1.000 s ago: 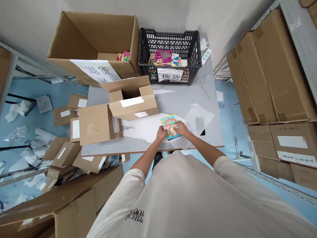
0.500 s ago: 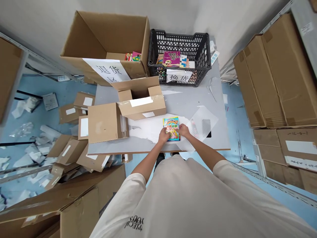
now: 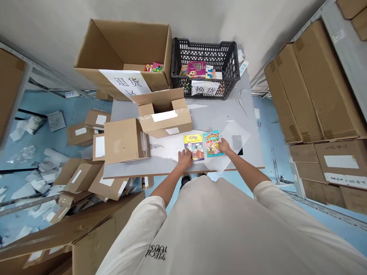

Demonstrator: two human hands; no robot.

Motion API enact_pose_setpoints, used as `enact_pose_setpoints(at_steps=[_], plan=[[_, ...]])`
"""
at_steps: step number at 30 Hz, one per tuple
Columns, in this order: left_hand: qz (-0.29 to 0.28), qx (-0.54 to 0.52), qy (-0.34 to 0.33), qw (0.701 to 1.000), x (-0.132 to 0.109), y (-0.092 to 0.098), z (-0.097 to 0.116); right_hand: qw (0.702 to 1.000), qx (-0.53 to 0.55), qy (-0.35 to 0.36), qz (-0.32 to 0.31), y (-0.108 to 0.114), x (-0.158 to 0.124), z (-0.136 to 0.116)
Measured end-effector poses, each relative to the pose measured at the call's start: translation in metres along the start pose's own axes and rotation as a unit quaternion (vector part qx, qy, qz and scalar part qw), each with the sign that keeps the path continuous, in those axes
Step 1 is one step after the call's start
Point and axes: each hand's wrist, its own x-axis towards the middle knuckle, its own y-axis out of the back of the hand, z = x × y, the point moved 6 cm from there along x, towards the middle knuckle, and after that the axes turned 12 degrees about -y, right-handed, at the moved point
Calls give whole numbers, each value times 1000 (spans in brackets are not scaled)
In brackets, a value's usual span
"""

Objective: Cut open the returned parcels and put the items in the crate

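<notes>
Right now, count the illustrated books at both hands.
2: a yellow-topped book at the left hand, a teal book in the right hand. Others may lie hidden beneath.

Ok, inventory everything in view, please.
Table: one, grey, centre
Yellow book: one, yellow and purple, table front
Turquoise book: one, multicoloured, beside it
Sheet: one, translucent, table right
Crate: one, black, table back
Large carton: one, brown, left of crate
Other books: several, mixed, inside crate and large carton
Signs: two, white, their fronts
Small cartons: two, brown, table left
Other cartons: many, brown, floor and shelves
Scraps: many, white, left floor
Left hand: one, bare, at yellow book's edge
Right hand: one, bare, holding turquoise book
</notes>
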Motion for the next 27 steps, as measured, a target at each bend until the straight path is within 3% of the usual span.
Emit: enact_pose_setpoints(at_steps=[11,16,21,27], plan=[[-4,44,53,998,-17,2,-2,997,-26,54,-41,-42,-13,-14],[4,60,32,998,-9,6,9,991,-97,87,25,-11,-12,6],[19,35,-59,997,18,1,43,975,-195,71,83,24,-1,40],[6,-2,-131,991,52,-14,90,966,-231,85,75,20,5,52]])
